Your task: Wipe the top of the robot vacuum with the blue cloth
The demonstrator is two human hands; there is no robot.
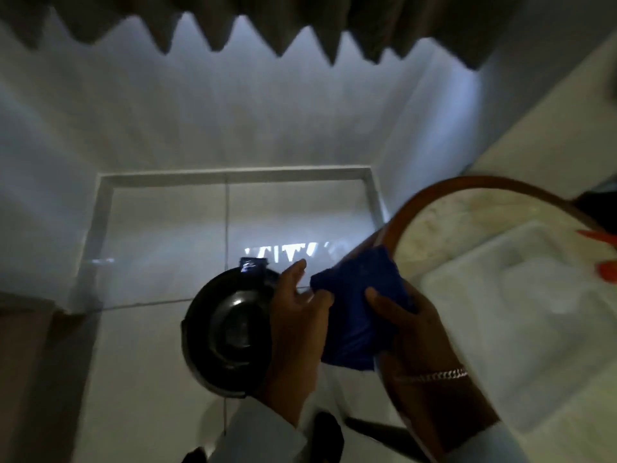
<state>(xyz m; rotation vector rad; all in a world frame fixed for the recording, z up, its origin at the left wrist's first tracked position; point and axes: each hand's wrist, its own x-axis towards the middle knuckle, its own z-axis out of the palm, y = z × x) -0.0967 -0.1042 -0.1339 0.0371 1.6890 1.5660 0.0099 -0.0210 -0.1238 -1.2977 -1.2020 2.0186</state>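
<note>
The black round robot vacuum point(227, 332) sits on the pale tiled floor below me, left of my hands. A dark blue cloth point(360, 295) hangs bunched in the air to the right of the vacuum, above floor level. My left hand point(300, 315) pinches its left edge with the thumb, the other fingers spread over the vacuum's right rim. My right hand point(404, 319), with a silver bracelet at the wrist, grips the cloth's right side. The cloth does not touch the vacuum.
A round table with a brown rim point(434, 195) stands at the right, bearing a white plastic tray point(521, 295) and orange items point(604, 265). Grey curtains point(300, 25) hang along the far wall. A brown furniture edge point(30, 345) sits at the left. Dark shoes point(327, 432) show below.
</note>
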